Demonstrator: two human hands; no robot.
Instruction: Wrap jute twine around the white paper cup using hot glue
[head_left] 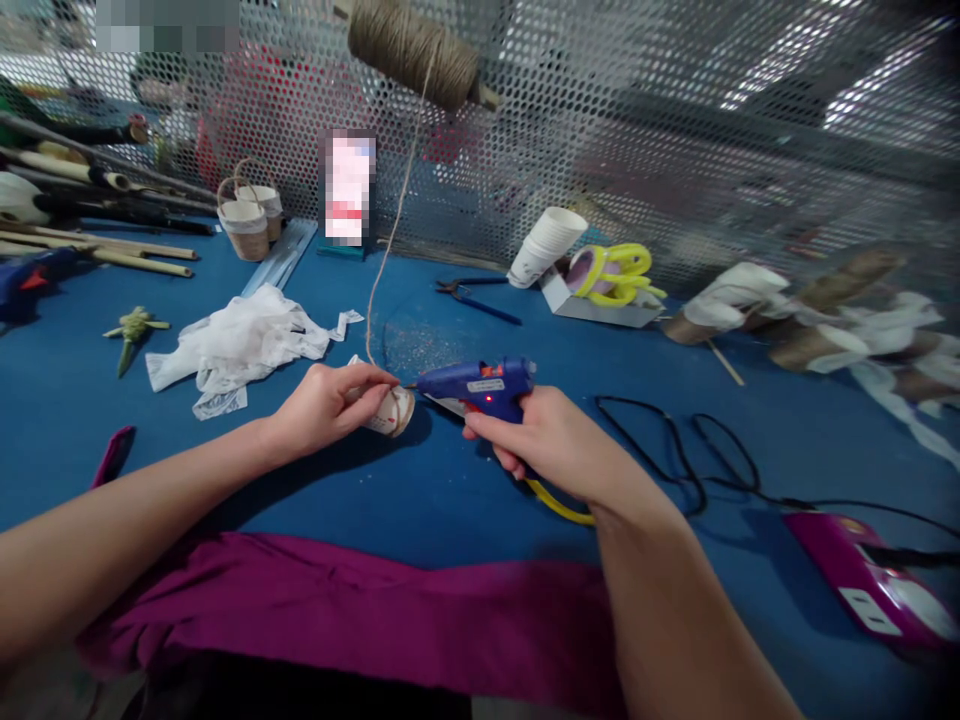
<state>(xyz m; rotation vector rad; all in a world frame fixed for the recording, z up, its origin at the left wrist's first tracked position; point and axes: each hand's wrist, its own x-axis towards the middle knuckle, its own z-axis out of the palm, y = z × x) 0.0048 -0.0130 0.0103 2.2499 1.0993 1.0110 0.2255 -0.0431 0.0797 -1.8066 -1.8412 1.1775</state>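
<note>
My left hand (334, 405) is closed round a small paper cup (396, 412), which lies tilted on its side with its base end toward the right. Twine (388, 245) runs down from a large spool (412, 52) to the cup, where my fingers press it. In my right hand (544, 435) is a blue hot glue gun (480, 385) with a small red light on. Its nozzle points left, close to the cup and my left fingertips; whether it touches is too small to tell.
Pliers (480, 300), stacked paper cups (546, 248) and a box (600, 305) with yellow scissors stand behind. White lace (247, 335) and two small baskets (247, 228) are at left. A black cord (675, 470) and purple power strip (862, 580) lie at right.
</note>
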